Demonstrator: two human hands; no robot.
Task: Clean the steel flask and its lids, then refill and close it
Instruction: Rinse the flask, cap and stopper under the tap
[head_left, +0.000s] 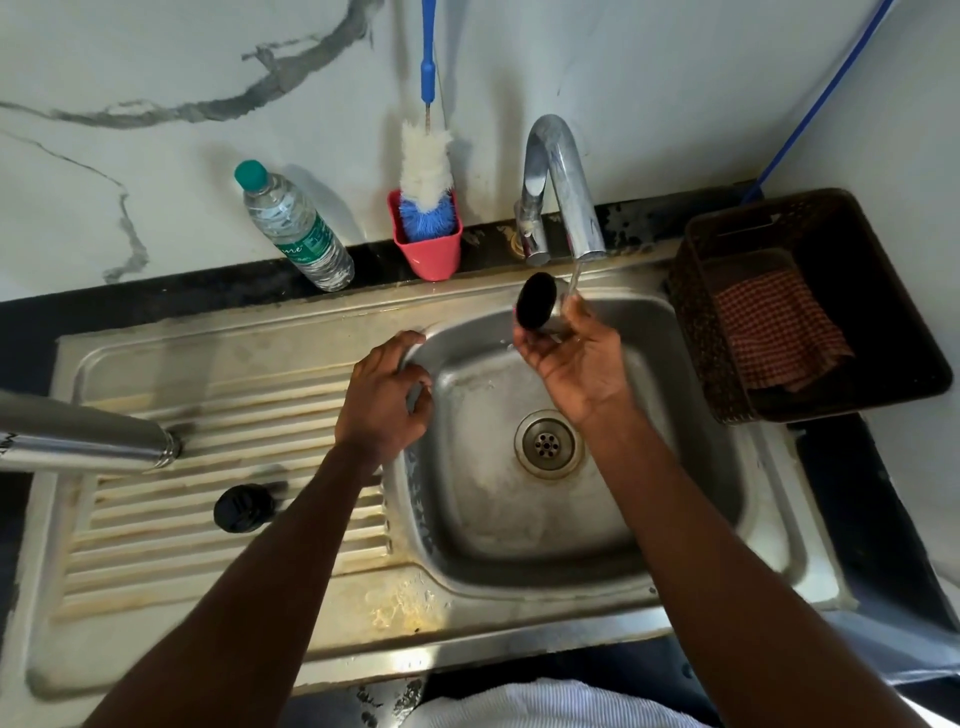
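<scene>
Left hand (383, 400) loosely curled, right hand (576, 358) gripping lid (537, 307)

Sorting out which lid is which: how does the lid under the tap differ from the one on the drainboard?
The cup lid is held up in the right hand beside the tap's stream, while the black stopper lies untouched on the drainboard. The cup lid has a steel outer wall and dark inside; the stopper looks all black. The cup lid looks wider. Both are round.

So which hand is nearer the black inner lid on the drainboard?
Left. The left hand rests on the basin's rim, up and right of the black inner lid; the right hand is across the basin under the tap.
</scene>
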